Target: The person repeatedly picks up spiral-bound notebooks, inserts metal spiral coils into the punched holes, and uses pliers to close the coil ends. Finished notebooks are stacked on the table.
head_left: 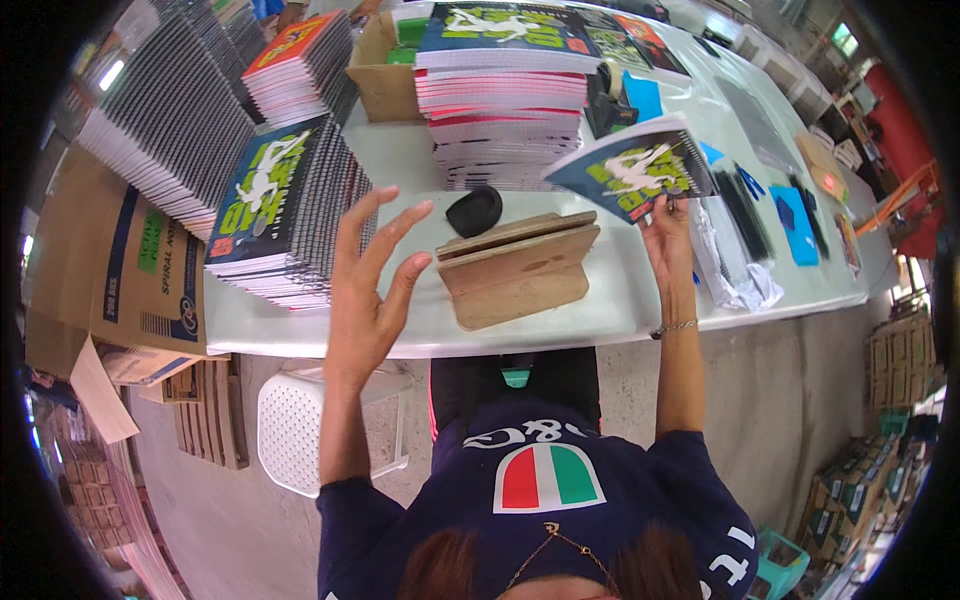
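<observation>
My right hand (pixel 668 232) is closed on the lower edge of a dark-covered notebook (pixel 625 172) with green and white artwork, raised over the table and tilted. My left hand (pixel 370 275) hangs in the air with fingers spread and nothing in it. It is beside a stack of spiral notebooks (pixel 270 200) with similar covers. Between my hands a small wooden stand (pixel 520 270) with a slot along its top rests on the white table (pixel 620 300). Just behind the stand lies a rounded black object (pixel 474 210) whose kind I cannot make out.
Tall notebook stacks (pixel 505 110) rise at the back centre and left. A cardboard box (pixel 385 75) stands between them. Blue and black items (pixel 795 225) lie at right. A large carton (pixel 120 265) and a white stool (pixel 290 430) flank the table's near left edge.
</observation>
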`<state>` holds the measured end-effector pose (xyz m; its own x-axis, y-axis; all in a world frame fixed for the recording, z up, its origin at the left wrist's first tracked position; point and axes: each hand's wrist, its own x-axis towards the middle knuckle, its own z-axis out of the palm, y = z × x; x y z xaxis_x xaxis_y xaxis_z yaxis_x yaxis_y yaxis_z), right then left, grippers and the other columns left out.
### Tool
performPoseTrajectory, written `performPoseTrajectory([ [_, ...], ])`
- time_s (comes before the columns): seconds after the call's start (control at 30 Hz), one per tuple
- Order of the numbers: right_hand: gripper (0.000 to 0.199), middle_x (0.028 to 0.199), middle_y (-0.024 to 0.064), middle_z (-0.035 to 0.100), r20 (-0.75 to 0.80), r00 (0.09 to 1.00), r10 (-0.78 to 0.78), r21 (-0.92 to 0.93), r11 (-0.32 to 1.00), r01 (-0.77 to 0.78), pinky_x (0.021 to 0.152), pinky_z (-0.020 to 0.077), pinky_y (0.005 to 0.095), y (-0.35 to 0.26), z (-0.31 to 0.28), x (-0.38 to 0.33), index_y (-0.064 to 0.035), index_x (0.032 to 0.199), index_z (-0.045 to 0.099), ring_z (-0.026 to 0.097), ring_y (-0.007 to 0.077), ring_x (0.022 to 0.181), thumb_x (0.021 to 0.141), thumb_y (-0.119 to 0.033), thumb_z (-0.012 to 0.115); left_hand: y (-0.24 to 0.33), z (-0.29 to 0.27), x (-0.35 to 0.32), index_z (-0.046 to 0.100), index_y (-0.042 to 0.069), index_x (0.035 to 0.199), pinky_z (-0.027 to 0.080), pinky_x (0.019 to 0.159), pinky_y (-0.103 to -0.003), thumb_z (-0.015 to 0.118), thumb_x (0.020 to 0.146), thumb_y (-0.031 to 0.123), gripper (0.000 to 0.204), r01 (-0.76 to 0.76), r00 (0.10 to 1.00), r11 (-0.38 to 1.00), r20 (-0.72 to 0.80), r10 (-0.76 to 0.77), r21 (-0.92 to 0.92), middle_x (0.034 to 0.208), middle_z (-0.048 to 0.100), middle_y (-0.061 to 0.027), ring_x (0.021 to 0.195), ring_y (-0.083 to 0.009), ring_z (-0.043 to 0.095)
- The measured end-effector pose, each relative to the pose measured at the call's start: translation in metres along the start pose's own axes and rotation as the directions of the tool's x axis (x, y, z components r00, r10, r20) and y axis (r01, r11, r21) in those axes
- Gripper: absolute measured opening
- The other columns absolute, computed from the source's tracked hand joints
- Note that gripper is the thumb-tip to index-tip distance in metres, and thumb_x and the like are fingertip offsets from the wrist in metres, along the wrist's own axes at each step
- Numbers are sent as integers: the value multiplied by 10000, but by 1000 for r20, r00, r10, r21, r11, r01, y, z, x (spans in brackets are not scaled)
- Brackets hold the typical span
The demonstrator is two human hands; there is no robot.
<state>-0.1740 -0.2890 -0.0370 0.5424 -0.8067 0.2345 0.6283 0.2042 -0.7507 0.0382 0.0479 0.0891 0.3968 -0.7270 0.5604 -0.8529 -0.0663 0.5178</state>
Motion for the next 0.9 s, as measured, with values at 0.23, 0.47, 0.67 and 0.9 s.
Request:
performPoseTrajectory([
  [0.23, 347, 1256, 9, 575, -45, 999, 10, -20, 1000, -11, 953, 471, 377, 6, -20, -25, -154, 1287, 503, 567, 142, 1105, 962, -80, 603, -28, 77, -38, 481, 63, 1407, 340, 1091, -417, 575, 982, 242, 471, 251, 951, 834, -33, -306, -491, 1390, 448, -139, 1312, -265, 417],
  [0.47, 380, 1196, 21, 582, -83, 996, -33, -20, 999, 31, 889, 469, 375, 15, -11, -19, -168, 1316, 484, 560, 144, 982, 963, -100, 605, -38, 106, -45, 452, 13, 1385, 350, 1088, -404, 561, 993, 228, 460, 274, 917, 714, -50, -397, -644, 1393, 443, -123, 1316, -244, 413],
  [0.67, 386, 1228, 45, 578, -73, 994, -83, -25, 996, 81, 883, 481, 330, 7, -29, -28, -116, 1318, 482, 571, 134, 1030, 956, -61, 606, -39, 107, -49, 440, 8, 1385, 344, 1082, -385, 540, 1002, 210, 445, 284, 889, 670, -74, -453, -685, 1372, 446, -140, 1302, -231, 414],
  [0.9, 374, 1214, 32, 567, 60, 997, 39, -435, 900, -9, 863, 460, 297, 27, -4, -50, -88, 1382, 424, 547, 115, 944, 1019, -126, 506, -37, 122, -48, 346, 30, 1455, 365, 1056, -361, 665, 934, 239, 647, 237, 869, 659, -147, -472, -713, 1308, 483, -110, 1234, -222, 479],
])
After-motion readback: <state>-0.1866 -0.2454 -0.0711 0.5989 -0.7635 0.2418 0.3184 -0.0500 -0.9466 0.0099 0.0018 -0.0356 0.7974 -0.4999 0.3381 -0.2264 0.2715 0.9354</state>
